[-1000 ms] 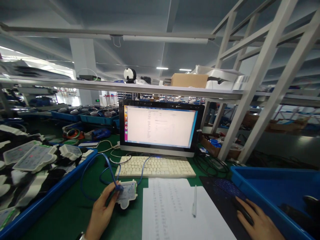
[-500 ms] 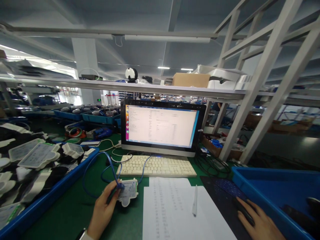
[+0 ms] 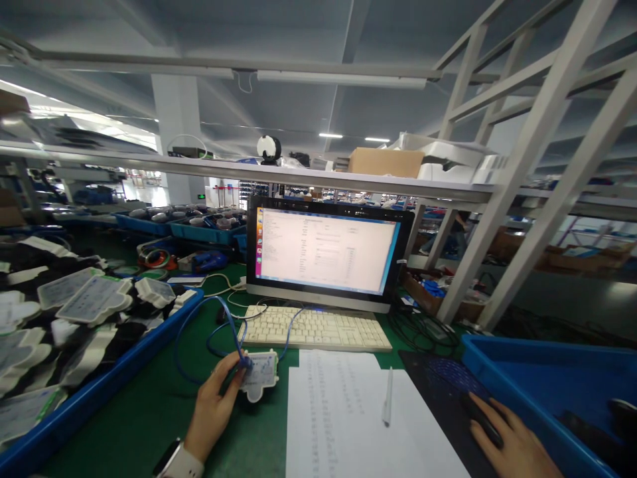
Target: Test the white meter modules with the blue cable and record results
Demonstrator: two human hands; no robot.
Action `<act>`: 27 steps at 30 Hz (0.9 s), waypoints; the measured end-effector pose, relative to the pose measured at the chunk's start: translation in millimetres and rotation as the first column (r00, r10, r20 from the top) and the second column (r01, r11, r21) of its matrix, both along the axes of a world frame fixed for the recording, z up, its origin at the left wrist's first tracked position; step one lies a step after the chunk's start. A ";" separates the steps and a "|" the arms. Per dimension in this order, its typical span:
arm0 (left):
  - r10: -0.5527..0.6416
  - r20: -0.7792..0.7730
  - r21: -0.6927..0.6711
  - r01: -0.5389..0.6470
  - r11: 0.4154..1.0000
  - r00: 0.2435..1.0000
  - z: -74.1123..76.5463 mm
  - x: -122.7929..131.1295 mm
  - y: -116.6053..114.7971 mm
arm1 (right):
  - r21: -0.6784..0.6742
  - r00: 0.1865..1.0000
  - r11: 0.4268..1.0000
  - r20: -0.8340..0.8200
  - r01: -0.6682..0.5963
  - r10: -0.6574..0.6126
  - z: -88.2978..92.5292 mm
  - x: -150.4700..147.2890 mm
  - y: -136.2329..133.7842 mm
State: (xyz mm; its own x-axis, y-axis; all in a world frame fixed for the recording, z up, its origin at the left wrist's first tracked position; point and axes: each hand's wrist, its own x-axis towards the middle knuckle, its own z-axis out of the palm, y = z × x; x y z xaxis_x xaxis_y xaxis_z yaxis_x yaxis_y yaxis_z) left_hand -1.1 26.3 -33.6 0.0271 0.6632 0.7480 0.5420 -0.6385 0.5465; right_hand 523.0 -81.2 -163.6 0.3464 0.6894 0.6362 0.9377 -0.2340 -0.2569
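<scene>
My left hand (image 3: 219, 395) is closed, thumb and fingers pinching the plug end of a blue cable (image 3: 230, 317) at the left side of a white plastic module (image 3: 260, 376). The module has a translucent casing with a rounded tab and sits just above or on the green bench; I cannot tell which. From the plug the cable loops up and back toward the keyboard. My right hand (image 3: 512, 431) rests over a black computer mouse (image 3: 482, 419) on a dark mouse pad (image 3: 438, 392). Ahead stands a lit monitor (image 3: 326, 252) showing a form-like window.
A white keyboard (image 3: 316, 327) lies below the monitor. Printed sheets (image 3: 343, 425) with a white pen (image 3: 387, 398) lie between my hands. To the left, a blue bin (image 3: 164, 338) holds many similar modules; another blue bin (image 3: 522, 385) stands at right. A shelf (image 3: 318, 178) crosses above.
The view has shifted slightly, so most things sit a little further right. Some lines in the middle of the screen look different. Both hands keep their hold.
</scene>
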 end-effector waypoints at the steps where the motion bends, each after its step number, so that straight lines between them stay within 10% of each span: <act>1: -0.006 -0.006 0.005 0.006 1.000 1.000 1.4 1.0 -1.2 | 0.033 0.999 0.999 0.035 -0.013 0.012 2.9 -1.6 -0.5; 7: 0.048 0.052 0.084 -0.052 0.995 0.998 6.2 2.6 -7.9 | 0.175 0.934 0.946 0.288 -0.271 0.214 44.2 -39.9 5.5; 12: 0.192 0.171 -0.032 -0.190 0.981 0.966 3.9 -6.3 -3.5 | -0.071 0.787 0.877 0.413 -0.475 0.459 82.0 -93.1 32.4; 19: 0.269 0.264 -0.220 -0.213 0.952 0.926 6.5 -11.5 3.4 | -0.344 0.741 0.755 0.201 -0.559 0.640 106.1 -124.0 63.5; 27: 0.270 0.313 -0.288 -0.180 0.941 0.911 15.9 -4.3 -0.7 | 0.027 0.774 0.809 -0.272 -0.588 0.572 121.0 -145.6 46.1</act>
State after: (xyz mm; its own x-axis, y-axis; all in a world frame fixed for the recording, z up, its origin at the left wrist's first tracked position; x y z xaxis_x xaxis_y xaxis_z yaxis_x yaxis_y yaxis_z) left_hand -5.4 25.7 -17.8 -0.3727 0.7853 0.4943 0.4050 -0.3416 0.8481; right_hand 377.5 -35.1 -42.6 0.0131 0.8438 0.5365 0.8026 0.3111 -0.5089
